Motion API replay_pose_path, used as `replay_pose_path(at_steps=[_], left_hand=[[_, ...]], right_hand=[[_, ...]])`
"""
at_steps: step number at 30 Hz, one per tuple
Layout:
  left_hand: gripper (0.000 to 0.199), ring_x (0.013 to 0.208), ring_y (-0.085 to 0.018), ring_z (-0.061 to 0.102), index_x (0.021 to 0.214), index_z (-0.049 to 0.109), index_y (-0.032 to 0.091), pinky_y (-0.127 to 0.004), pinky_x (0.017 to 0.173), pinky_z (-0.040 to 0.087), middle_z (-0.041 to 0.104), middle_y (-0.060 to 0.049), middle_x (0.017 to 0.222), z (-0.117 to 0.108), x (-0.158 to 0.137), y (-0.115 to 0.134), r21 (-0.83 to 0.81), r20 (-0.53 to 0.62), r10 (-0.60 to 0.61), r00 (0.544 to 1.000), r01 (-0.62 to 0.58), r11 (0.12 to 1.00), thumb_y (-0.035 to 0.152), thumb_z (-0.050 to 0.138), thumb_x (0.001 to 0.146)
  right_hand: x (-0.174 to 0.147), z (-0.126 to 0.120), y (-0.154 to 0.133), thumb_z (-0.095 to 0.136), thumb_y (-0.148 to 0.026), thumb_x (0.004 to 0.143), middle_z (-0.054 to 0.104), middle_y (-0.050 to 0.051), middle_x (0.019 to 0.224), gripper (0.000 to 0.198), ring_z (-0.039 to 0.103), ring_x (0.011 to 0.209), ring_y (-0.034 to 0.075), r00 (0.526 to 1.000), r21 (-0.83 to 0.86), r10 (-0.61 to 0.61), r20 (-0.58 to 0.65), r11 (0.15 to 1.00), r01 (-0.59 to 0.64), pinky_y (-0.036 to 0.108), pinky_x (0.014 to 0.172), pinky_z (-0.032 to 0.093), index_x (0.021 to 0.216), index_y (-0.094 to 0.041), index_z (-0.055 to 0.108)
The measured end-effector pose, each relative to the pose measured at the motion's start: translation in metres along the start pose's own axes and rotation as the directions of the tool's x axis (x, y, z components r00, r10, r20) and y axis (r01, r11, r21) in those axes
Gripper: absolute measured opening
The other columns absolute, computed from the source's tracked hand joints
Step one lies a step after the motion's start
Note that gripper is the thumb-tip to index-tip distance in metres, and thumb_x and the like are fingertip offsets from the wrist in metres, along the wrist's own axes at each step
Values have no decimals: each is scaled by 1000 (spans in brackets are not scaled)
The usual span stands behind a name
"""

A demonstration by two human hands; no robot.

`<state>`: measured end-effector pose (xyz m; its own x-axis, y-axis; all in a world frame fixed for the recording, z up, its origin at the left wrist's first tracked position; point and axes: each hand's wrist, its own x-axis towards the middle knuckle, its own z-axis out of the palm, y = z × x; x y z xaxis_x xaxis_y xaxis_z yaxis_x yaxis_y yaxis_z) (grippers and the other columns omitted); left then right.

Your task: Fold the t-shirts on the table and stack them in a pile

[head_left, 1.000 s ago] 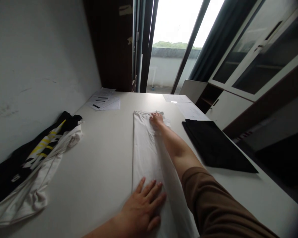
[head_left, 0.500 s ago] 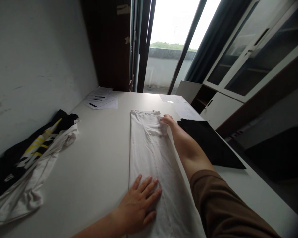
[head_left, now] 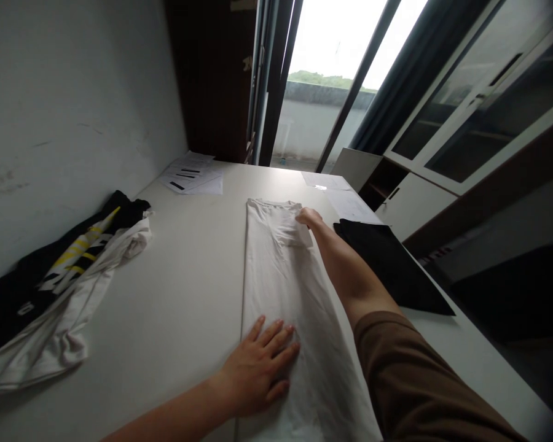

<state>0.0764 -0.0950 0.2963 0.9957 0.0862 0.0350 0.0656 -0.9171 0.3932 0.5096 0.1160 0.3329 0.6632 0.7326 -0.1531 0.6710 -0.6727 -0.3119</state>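
Observation:
A white T-shirt (head_left: 276, 276) lies folded lengthwise into a long strip on the table, its collar at the far end and a short sleeve folded over near the top. My left hand (head_left: 263, 368) rests flat on the near part of the shirt, fingers spread. At the far right corner, by the shoulder, my right hand (head_left: 309, 217) is closed on the shirt's edge; its fingertips are partly hidden. The right forearm reaches along the shirt's right side.
On the white table (head_left: 179, 270), a heap of black and white clothes (head_left: 74, 270) lies left against the wall. Folded black cloth (head_left: 391, 264) sits to the right. Papers (head_left: 193, 175) lie at the far left, and more sheets (head_left: 352, 205) at the far right.
My right hand's fingers have curled in and closed on the shirt's edge. My left hand stays flat on the shirt. The camera view has shifted slightly.

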Motion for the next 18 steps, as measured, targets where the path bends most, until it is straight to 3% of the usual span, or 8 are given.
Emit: replay_pose_path(at_steps=[3,6,10,13,15,18], left_hand=[[68,157,-33,16,163,26,27,-61,127,7,16,-7,171,-1,0,0,2,2,10,1000,-10,1000,51,47,103],[67,157,-34,16,163,28,26,-62,127,7,17,-9,171,-2,0,0,-7,7,17,1000,-16,1000,51,46,103],[66,157,-34,17,162,27,26,-62,127,8,18,-8,171,-2,-1,0,-13,4,12,1000,-11,1000,53,43,104],[66,157,-33,18,162,27,26,-62,127,9,19,-8,171,0,-1,-1,-7,-9,14,1000,-14,1000,54,42,104],[66,156,-33,19,162,28,27,-61,127,10,20,-8,171,1,-2,-1,6,-22,13,1000,-13,1000,54,43,104],[66,156,-33,21,162,28,27,-60,127,10,20,-7,171,3,-2,0,37,-39,11,999,-10,999,53,44,104]], right_hand=[[-1,2,-18,71,-21,86,66,8,69,17,67,63,19,999,129,34,-1,991,-34,26,61,55,97,-8,71],[-4,9,-38,73,-24,89,66,7,68,21,65,60,16,1000,264,-8,8,965,5,23,59,54,101,-8,69],[-12,28,-52,60,-36,103,72,9,80,26,68,66,16,964,383,-235,125,908,172,26,69,56,110,-13,67],[-18,47,-49,40,-34,109,74,13,104,35,70,91,21,941,229,-305,-144,915,332,33,88,55,114,-16,69],[-20,62,-42,39,-33,108,67,15,127,37,63,116,26,884,36,-381,-270,914,405,38,103,49,126,-16,68],[-22,83,-33,42,-42,107,45,11,157,48,39,145,29,819,-156,-559,-128,827,540,42,119,33,149,-21,53]])
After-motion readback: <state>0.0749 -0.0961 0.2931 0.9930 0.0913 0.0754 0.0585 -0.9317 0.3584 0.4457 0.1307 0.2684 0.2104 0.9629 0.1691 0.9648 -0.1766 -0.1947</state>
